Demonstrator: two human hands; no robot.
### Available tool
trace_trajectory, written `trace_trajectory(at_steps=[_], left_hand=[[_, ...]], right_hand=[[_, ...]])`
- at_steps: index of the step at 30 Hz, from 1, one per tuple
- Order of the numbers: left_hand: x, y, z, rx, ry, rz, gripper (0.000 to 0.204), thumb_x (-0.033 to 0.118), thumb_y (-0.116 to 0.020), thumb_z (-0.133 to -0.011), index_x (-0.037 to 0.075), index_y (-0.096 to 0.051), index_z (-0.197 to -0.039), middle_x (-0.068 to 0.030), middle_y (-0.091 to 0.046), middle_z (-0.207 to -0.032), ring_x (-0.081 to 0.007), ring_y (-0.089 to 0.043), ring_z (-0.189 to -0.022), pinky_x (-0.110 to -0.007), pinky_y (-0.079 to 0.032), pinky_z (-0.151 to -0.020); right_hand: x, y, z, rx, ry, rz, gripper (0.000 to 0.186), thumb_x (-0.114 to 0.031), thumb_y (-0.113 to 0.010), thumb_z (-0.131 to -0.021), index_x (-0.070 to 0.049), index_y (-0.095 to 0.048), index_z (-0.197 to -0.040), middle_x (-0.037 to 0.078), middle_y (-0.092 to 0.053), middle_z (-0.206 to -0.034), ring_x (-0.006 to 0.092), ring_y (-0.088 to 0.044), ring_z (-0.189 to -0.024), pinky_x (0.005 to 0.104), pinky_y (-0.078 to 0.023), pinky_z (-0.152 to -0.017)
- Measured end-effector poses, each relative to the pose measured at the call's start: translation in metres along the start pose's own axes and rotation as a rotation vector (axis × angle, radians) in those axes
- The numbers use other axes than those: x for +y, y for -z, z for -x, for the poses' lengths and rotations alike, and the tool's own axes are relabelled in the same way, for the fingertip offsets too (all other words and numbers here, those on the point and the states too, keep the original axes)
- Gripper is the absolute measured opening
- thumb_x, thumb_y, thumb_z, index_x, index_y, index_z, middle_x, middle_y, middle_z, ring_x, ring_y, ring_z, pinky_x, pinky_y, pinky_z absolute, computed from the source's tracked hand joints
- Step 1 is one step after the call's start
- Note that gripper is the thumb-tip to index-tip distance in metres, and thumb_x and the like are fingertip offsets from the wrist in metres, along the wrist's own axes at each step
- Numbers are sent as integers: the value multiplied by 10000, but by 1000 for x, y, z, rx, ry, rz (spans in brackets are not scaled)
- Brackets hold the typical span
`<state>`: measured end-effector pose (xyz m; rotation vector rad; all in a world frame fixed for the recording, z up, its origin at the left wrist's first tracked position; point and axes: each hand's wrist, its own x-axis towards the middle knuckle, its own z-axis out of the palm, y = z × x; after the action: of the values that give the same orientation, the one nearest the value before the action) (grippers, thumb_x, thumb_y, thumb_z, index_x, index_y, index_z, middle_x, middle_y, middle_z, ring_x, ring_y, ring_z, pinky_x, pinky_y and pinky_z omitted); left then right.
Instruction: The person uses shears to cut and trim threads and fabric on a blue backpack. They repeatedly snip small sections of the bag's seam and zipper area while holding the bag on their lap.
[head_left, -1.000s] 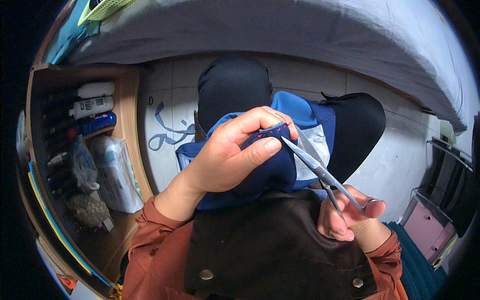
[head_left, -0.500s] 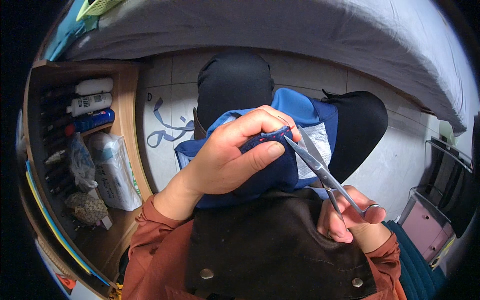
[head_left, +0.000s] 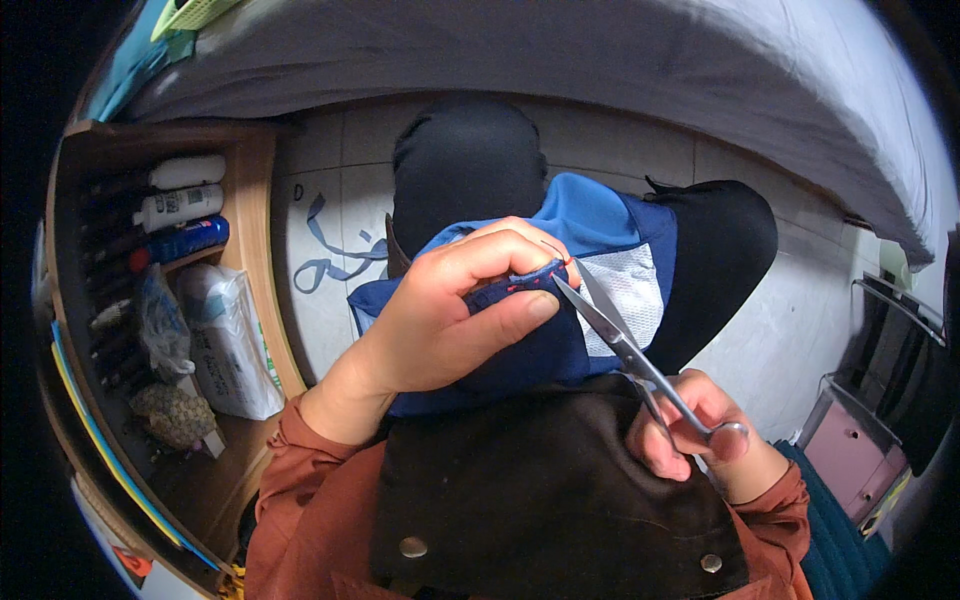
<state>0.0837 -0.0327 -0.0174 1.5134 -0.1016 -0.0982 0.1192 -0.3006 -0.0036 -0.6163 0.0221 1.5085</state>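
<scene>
Across my lap lies a blue garment (head_left: 590, 215) with navy parts and a white mesh panel (head_left: 628, 295). My left hand (head_left: 450, 310) pinches a folded navy edge of it between thumb and fingers. Red stitches (head_left: 525, 284) run along that fold, and a short thread stands up by the fingertips. With thumb and fingers in the handles, my right hand (head_left: 690, 430) holds metal scissors (head_left: 630, 355). Their blades are slightly apart, and the tips are at the stitched fold beside my left fingertips. Whether thread lies between the blades I cannot tell.
Left stands a wooden shelf (head_left: 262, 300) with bottles (head_left: 185, 207) and a plastic-wrapped pack (head_left: 232, 345). Cut blue-grey strips (head_left: 335, 268) lie on the tiled floor. A bed with a grey sheet (head_left: 520, 60) spans the far side; a pink drawer unit (head_left: 850, 455) is at right.
Both hands have shifted slightly left, carrying the fold and the scissors along. The blades are closer together than before and stay at the stitched edge.
</scene>
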Motion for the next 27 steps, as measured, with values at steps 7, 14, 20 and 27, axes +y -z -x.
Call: trace_trajectory(at_steps=[7, 14, 20, 27], left_hand=[[-2, 0, 1, 83, 148, 238, 123, 125, -587, -797, 14, -545, -834, -131, -581, -913, -185, -524, -840, -312, -407, -785], [-2, -17, 8, -124, 161, 201, 117, 106, -573, -825, -1, -567, -872, -90, -590, -928, -169, -547, -896, -293, -415, -821], [-3, -5, 7, 52, 97, 187, 249, 260, -563, -853, 12, -539, -836, -119, -574, -940, -192, -522, -892, -318, -392, -828], [-5, -4, 3, 47, 60, 180, 224, 241, -570, -848, 19, -536, -843, -129, -567, -942, -198, -520, -896, -321, -391, -826]], right_hand=[[17, 1, -31, -33, 262, 453, 443, -403, -781, -619, -31, -593, -770, 1, -551, -578, 84, -526, -500, 212, -372, -448], [18, -17, -43, 514, 509, 286, 518, -525, -710, -644, -43, -546, -741, 24, -521, -581, 98, -489, -497, 207, -343, -445], [7, -5, -28, 6, 363, 246, 575, -556, -690, -637, -4, -546, -704, 55, -536, -591, 119, -480, -470, 241, -315, -427], [3, -7, -11, -82, 170, 54, 582, -529, -682, -669, 37, -561, -726, 42, -514, -594, 102, -489, -473, 226, -319, -420]])
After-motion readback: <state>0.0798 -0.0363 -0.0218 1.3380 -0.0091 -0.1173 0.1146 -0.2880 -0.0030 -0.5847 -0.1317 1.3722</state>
